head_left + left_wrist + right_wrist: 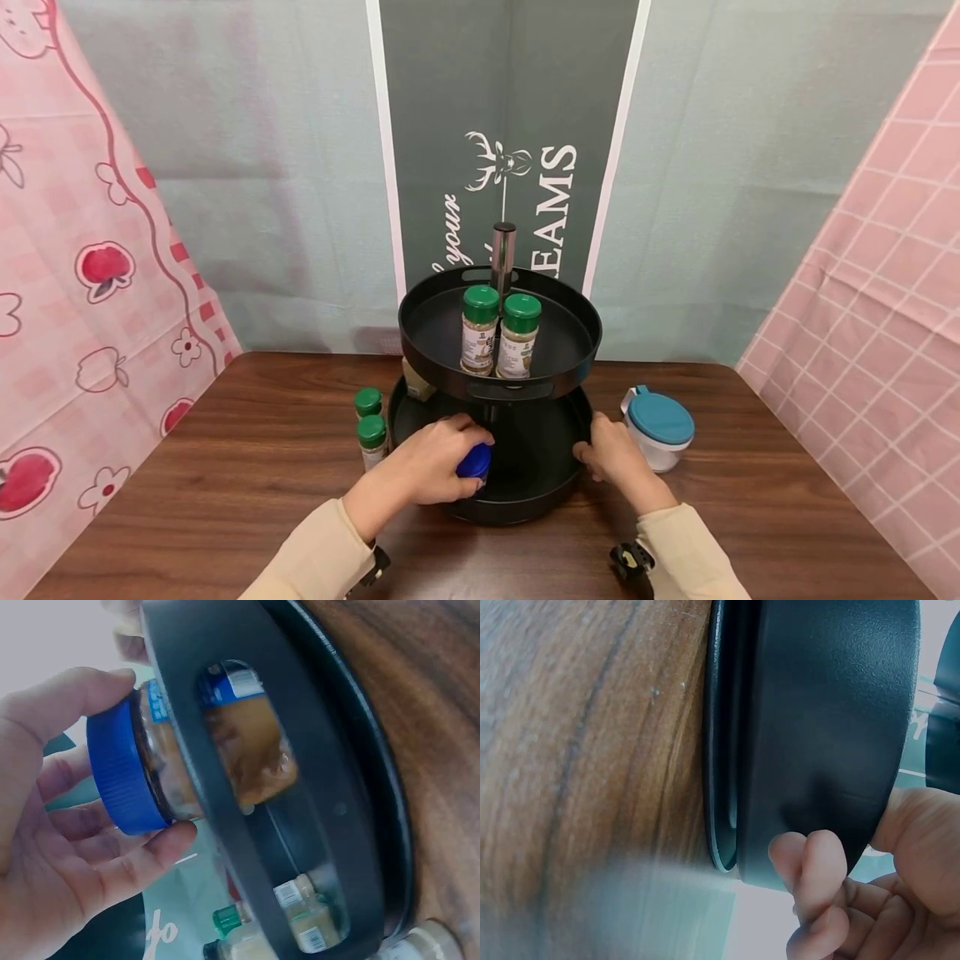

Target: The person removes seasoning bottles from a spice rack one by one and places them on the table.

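Note:
A two-tier black turntable rack (517, 510) stands on the table. In its lower tray, near the front left, is a jar with a blue lid (476, 460). My left hand (429, 460) holds that jar by the lid, thumb and fingers around it. Through the tray's handle slot, the left wrist view shows the jar's brown contents (251, 746). My right hand (617, 454) grips the right rim of the lower tray. In the right wrist view, its thumb goes over the rim and its curled fingers touch the outer wall (817, 712).
Two green-capped spice bottles (480, 329) stand in the upper tray. Two more green-capped bottles (371, 432) are on the table left of the rack. A white container with a blue lid (660, 418) sits at the right. Another bottle (417, 383) is partly hidden in the lower tray.

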Motion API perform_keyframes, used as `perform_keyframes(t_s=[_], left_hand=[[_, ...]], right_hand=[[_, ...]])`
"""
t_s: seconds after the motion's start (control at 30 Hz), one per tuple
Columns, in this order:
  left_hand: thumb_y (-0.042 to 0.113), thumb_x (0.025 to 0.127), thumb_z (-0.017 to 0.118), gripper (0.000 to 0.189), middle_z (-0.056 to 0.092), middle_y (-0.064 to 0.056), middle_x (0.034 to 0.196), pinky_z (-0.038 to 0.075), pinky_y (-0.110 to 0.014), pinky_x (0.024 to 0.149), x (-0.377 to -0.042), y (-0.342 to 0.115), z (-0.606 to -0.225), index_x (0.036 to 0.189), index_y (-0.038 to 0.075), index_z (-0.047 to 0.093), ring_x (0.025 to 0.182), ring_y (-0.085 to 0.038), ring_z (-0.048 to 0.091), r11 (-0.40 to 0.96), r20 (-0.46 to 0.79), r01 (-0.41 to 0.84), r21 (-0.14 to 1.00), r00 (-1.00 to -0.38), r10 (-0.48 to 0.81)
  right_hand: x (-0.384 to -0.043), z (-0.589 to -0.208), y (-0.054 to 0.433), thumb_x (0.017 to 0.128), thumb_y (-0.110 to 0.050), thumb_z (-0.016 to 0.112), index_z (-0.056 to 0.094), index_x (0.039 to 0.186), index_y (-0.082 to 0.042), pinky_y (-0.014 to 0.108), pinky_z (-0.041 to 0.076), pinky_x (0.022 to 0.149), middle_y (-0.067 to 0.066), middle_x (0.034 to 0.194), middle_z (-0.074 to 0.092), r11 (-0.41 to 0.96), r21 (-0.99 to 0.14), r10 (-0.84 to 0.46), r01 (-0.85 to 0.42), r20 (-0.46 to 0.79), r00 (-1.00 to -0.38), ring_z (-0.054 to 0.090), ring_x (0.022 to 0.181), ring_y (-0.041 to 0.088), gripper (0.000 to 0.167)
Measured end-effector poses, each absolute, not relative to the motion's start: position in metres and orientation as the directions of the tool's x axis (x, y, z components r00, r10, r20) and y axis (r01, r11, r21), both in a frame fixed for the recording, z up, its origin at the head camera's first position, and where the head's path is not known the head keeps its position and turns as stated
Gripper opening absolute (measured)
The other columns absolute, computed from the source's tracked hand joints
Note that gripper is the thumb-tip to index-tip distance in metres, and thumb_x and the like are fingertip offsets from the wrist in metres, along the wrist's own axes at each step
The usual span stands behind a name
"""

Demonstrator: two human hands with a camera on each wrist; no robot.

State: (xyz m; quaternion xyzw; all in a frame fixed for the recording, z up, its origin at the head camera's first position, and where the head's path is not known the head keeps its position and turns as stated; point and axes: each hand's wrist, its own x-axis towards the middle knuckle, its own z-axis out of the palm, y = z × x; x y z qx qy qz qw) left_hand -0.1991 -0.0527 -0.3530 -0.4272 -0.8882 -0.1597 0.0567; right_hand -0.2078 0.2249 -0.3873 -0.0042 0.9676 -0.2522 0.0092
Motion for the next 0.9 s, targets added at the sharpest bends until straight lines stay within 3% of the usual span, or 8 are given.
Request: perform_keyframes(t_s=[0.5,0.73,0.9], left_hand=[[0.028,0.078,0.072,0.042,0.058,-0.011,0.109,0.050,-0.037,0.073,-0.192,-0.063,-0.315,0.115,0.011,0.062,0.094,-0.022,0.057,0.605,0.285,0.758,0.244,-0.652,0.703],[0.028,0.078,0.072,0.042,0.059,-0.010,0.107,0.050,-0.036,0.072,-0.190,-0.065,-0.313,0.115,0.011,0.061,0.093,-0.021,0.056,0.602,0.297,0.764,0.232,-0.645,0.704],[0.028,0.078,0.072,0.042,0.058,-0.009,0.107,0.049,-0.037,0.073,-0.191,-0.065,-0.313,0.115,0.012,0.061,0.094,-0.021,0.056,0.598,0.296,0.765,0.239,-0.644,0.706]], right_hand=[[-0.207,-0.386,0.225,0.084,-0.007,0.056,0.035,0.127,0.019,0.031,0.044,0.050,0.008,0.058,0.052,0.871,-0.492,-0.012,0.008,-0.037,-0.999,0.053,0.046,0.016,0.055],[-0.207,-0.385,0.224,0.084,-0.007,0.056,0.039,0.120,0.019,0.032,0.044,0.050,0.008,0.058,0.052,0.874,-0.485,-0.016,0.004,-0.038,-0.999,0.054,0.047,0.016,0.048],[-0.208,-0.386,0.224,0.083,-0.007,0.056,0.037,0.125,0.019,0.032,0.044,0.051,0.008,0.057,0.052,0.875,-0.485,-0.008,0.013,-0.041,-0.999,0.054,0.046,0.016,0.052]])
